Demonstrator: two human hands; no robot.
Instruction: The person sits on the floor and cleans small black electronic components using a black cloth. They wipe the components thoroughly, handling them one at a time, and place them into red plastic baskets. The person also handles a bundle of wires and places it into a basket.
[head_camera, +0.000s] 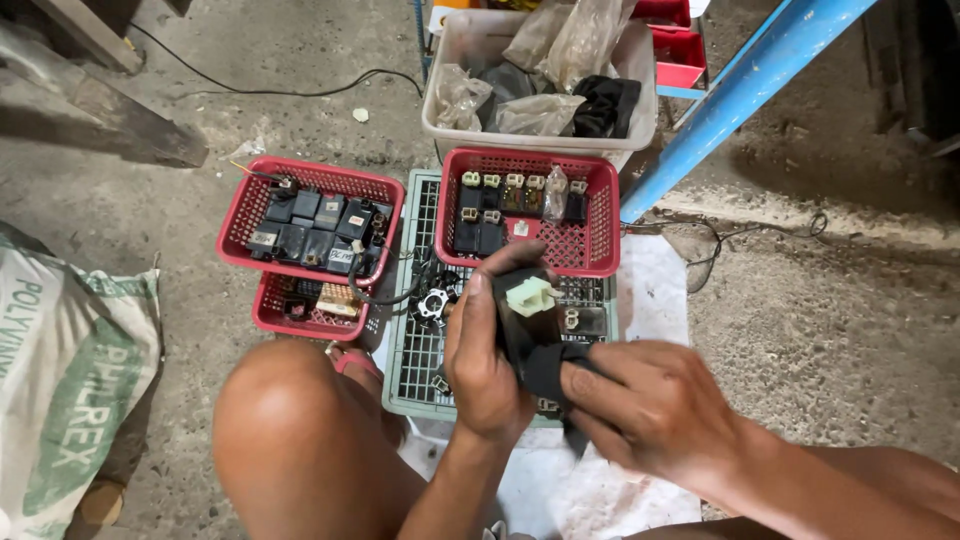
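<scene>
You held a black module (520, 330) in both hands above a grey-green plastic crate (410, 355) on the concrete floor (800, 320). Your left hand (485, 350) was closed around the left side of the module, thumb up along its top edge. Your right hand (650, 400) was closed on the module's lower end, fingers curled over its black rubber mount. A pale, cream-coloured connector (530, 295) faced up at the top of the module, just beside your left thumb.

Directly beyond the module, a red basket (600, 215) sat on the far end of the crate. It contained a row of similar black modules with pale connectors along its far wall. A second red basket (255, 205), to the left on the floor, was packed with black modules, and it rested on the edge of a third, lower red basket (275, 315). A small round black part (435, 300) with wires lay on the crate near your left hand.

Behind the baskets stood a white tub (450, 60) that held clear plastic bags and dark parts. A blue metal bar (740, 90) slanted across the upper right. A printed white sack (70, 370) lay at the far left, well apart from your hands. Your bare knee (300, 420) was in the foreground.
</scene>
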